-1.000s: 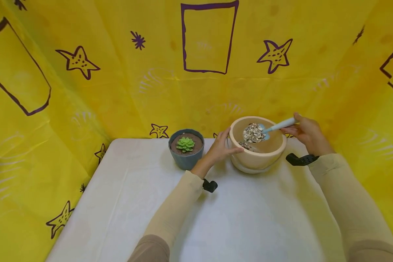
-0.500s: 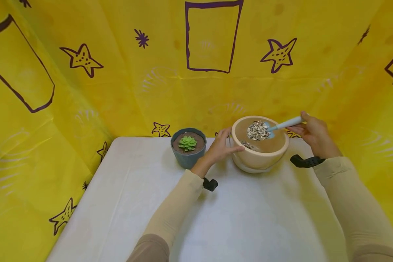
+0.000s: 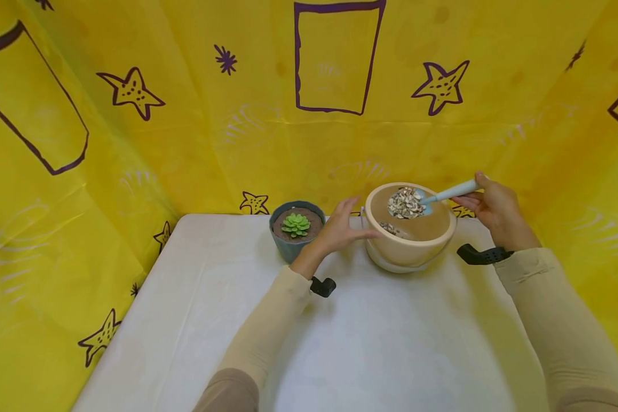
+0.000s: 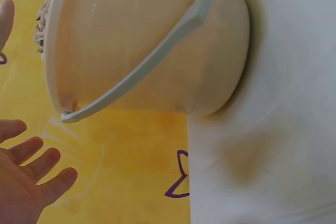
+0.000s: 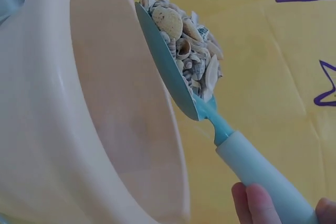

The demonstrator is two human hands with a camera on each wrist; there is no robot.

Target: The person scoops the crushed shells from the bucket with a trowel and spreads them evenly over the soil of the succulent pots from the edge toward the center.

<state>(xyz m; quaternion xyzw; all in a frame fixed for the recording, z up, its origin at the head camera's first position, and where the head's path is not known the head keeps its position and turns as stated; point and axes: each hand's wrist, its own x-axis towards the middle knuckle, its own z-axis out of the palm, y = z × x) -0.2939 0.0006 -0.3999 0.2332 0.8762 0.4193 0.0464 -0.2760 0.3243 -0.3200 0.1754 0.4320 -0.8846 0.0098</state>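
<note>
A cream bucket (image 3: 409, 257) with a pale bail handle (image 4: 144, 69) stands at the back right of the table. My right hand (image 3: 496, 209) grips a light blue garden trowel (image 3: 455, 191) by its handle. Heaped on the trowel's blade are small seashells (image 5: 191, 51), held over the bucket's mouth. More shells (image 3: 389, 228) show low inside the bucket. To the left of the rim is my left hand (image 3: 337, 228), fingers spread and holding nothing. The left wrist view shows a gap between its fingertips and the bucket.
A green succulent (image 3: 296, 225) grows in a blue-grey pot (image 3: 286, 250) just behind and left of my left hand. Yellow patterned cloth (image 3: 257, 143) hangs behind and at both sides of the white table (image 3: 381, 343).
My left hand has come off the bucket's rim and shifted slightly left. The loaded trowel stays above the bucket in my right hand. The head view has shifted slightly.
</note>
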